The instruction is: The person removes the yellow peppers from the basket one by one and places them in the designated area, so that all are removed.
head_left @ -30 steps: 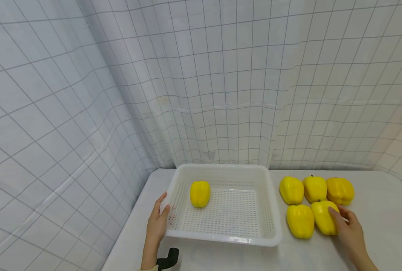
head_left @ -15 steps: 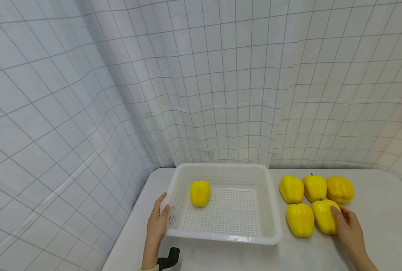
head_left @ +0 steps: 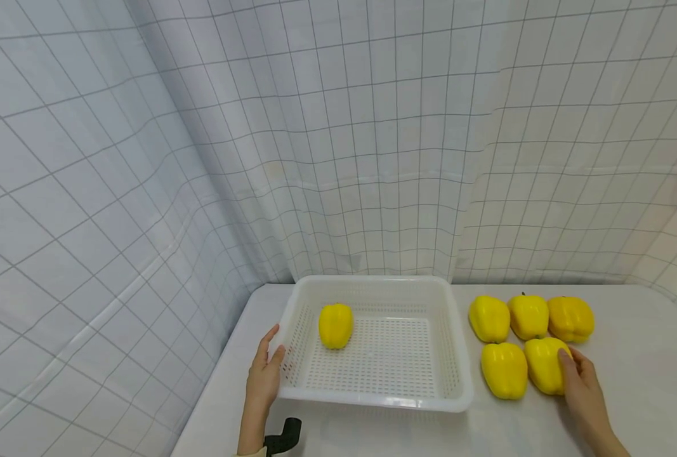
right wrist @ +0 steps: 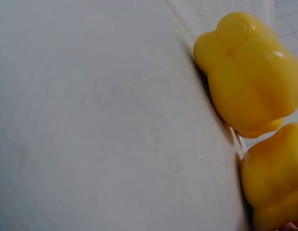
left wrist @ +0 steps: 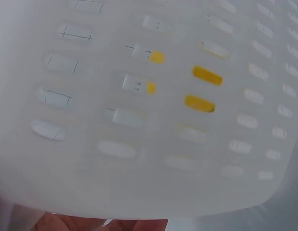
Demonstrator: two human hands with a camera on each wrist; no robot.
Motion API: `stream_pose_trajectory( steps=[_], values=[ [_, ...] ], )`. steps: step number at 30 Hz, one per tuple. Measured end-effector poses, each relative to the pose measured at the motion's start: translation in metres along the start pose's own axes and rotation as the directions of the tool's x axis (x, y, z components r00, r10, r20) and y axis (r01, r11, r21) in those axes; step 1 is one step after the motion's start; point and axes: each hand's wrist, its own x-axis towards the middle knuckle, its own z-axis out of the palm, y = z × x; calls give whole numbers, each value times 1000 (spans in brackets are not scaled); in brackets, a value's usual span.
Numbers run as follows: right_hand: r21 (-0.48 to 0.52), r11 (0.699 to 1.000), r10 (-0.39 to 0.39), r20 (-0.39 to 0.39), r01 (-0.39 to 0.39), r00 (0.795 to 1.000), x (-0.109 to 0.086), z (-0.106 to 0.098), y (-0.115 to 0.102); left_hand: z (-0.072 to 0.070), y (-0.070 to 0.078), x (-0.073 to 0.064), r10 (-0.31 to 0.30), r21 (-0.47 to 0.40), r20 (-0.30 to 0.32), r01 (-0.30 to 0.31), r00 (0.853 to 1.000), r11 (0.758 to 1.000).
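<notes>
My left hand [head_left: 262, 379] holds the left edge of a white slotted plastic basket [head_left: 372, 403], thumb at the rim. In the left wrist view the basket's slotted wall [left wrist: 153, 178] fills the frame, with a few fingers at the bottom edge. One yellow bell pepper [head_left: 335, 326] sits in the basket, left of its middle. My right hand [head_left: 586, 393] grips the front right yellow bell pepper [head_left: 545, 367] by its right side, thumb on top. That pepper rests among the group on the table. A fingertip [right wrist: 291, 227] shows at the corner of the right wrist view.
Beside the gripped one lies another yellow bell pepper [head_left: 504, 371]. Behind them stands a row of three: left pepper [head_left: 489, 319], middle pepper [head_left: 529, 317] and right pepper [head_left: 571, 319]. A white grid-patterned curtain [head_left: 372, 158] hangs behind and left of the white table [head_left: 646, 355].
My right thumb has slid slightly right on the front right pepper. My left hand and the basket have kept their places.
</notes>
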Motion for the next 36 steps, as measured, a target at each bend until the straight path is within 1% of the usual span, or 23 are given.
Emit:
stream_pose_trajectory(
  steps=[11,17,23,30,36],
  values=[
    [4,1000,-23,12,23,1000,-1,2,0,-2,-1,0,12,-13,10,-12,1000,1000],
    [17,1000,-17,30,16,999,-1,1,0,-2,-1,1,7,-29,16,-7,1000,1000],
    [24,1000,6,20,-6,1000,-2,-1,0,-2,-1,1,9,-35,23,-8,1000,999],
    [40,999,11,-14,-11,1000,0,-2,0,-2,-1,2,11,-44,27,-10,1000,999],
    [29,1000,10,-76,-8,997,1,-4,0,0,-2,2,3,-48,26,-1,1000,999]
  ],
)
